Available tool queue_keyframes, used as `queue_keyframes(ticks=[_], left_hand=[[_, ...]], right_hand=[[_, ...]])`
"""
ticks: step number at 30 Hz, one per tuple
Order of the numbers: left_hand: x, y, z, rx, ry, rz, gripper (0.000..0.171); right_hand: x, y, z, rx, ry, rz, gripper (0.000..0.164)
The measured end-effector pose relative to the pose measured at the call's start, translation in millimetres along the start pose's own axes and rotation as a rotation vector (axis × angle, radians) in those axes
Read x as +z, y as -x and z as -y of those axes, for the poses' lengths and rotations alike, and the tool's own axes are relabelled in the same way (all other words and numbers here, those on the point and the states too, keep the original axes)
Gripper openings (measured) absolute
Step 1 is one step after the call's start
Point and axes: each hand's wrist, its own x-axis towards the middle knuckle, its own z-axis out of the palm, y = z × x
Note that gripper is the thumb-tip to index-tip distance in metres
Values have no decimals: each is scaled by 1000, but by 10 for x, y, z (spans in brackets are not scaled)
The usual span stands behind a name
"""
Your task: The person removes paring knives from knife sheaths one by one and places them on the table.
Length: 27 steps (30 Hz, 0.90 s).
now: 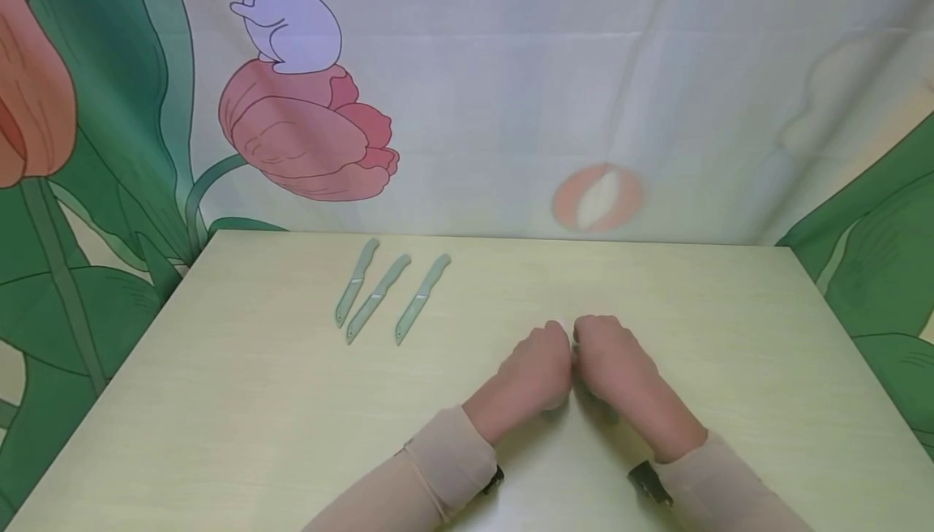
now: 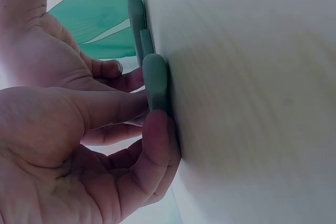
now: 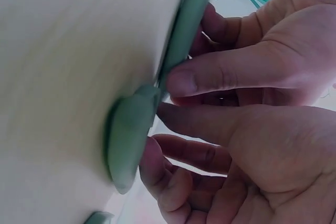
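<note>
In the head view my left hand (image 1: 538, 366) and right hand (image 1: 615, 358) meet knuckle to knuckle low over the table, and their backs hide most of what they hold. In the left wrist view my left hand (image 2: 79, 156) pinches a rounded green knife handle (image 2: 156, 80) between thumb and fingers. Beyond it, my right hand (image 2: 63, 56) touches a further green piece (image 2: 137, 24). In the right wrist view my right hand (image 3: 252, 166) grips a tapered green piece (image 3: 128, 142); above, the left thumb presses a longer green piece (image 3: 189, 27). I cannot tell whether these pieces are joined.
Three green knives (image 1: 423, 298) lie side by side, slanted, at the back left of the pale wooden table (image 1: 255, 402). A curtain (image 1: 474, 110) printed with flowers and leaves hangs behind. Part of another green thing (image 3: 100, 217) shows at the right wrist view's bottom edge.
</note>
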Motion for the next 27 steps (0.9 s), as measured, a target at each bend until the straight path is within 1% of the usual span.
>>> queue_keyframes(ticks=[6,12,16,22,27], left_hand=[[14,5,-34,11,-6,-4,24],[10,28,-66,4,-23,-12,21],[5,33,-67,4,-21,-14,19],[-2,38,-51,-11,20,-12,20],[-57,58,-28,-9,55,-20,18]], right_hand=[[-39,7,-18,-6,6,-8,7],[-68,14,-26,-41,8,-31,8],[-67,24,-27,-46,12,-38,10],[-77,24,-27,-33,15,-23,20],[-101,37,-19,-33,5,-32,23]])
